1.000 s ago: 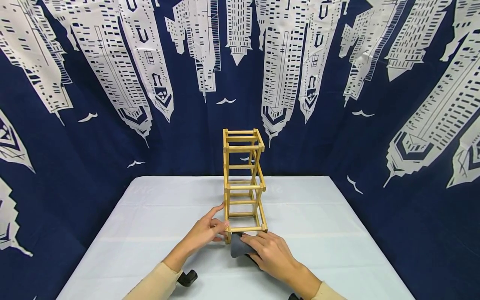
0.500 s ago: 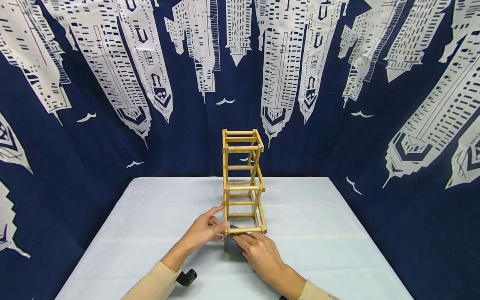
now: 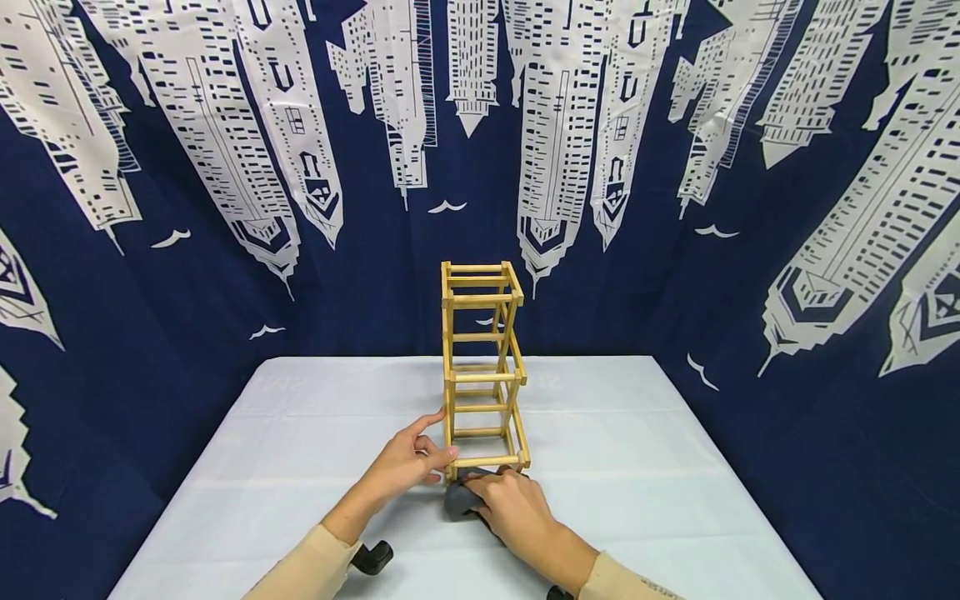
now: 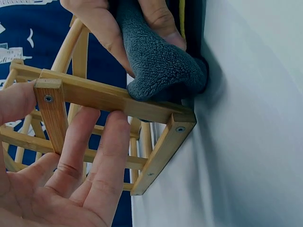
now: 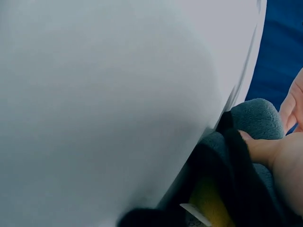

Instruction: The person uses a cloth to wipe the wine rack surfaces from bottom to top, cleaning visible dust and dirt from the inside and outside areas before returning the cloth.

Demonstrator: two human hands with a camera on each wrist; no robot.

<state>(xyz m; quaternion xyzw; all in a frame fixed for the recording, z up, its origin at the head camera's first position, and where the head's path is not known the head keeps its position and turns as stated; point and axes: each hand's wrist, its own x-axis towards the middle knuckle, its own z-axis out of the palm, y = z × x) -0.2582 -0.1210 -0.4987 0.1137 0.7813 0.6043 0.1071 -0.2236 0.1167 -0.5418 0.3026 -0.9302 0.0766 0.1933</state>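
Note:
A tiered rack [image 3: 483,379] of light wooden bars stands upright in the middle of the table. My left hand [image 3: 408,458] grips its lower left post; in the left wrist view the thumb lies on one side of the post and the fingertips touch the wooden bar [image 4: 94,97]. My right hand [image 3: 521,510] holds a bunched grey cloth [image 3: 461,500] at the rack's low front bar. Close up, the fluffy cloth [image 4: 158,61] presses along that bar near the corner. In the right wrist view, yellow [image 5: 210,203] and a white tag show below the cloth [image 5: 260,118].
A white cloth covers the table [image 3: 637,467]. Behind it hangs a dark blue curtain [image 3: 375,275] printed with white buildings and birds. A black curved piece [image 3: 372,558] shows beside the left sleeve [image 3: 307,567].
My right hand has moved left with the cloth along the low front bar. The left hand keeps its hold, and the view has shifted slightly.

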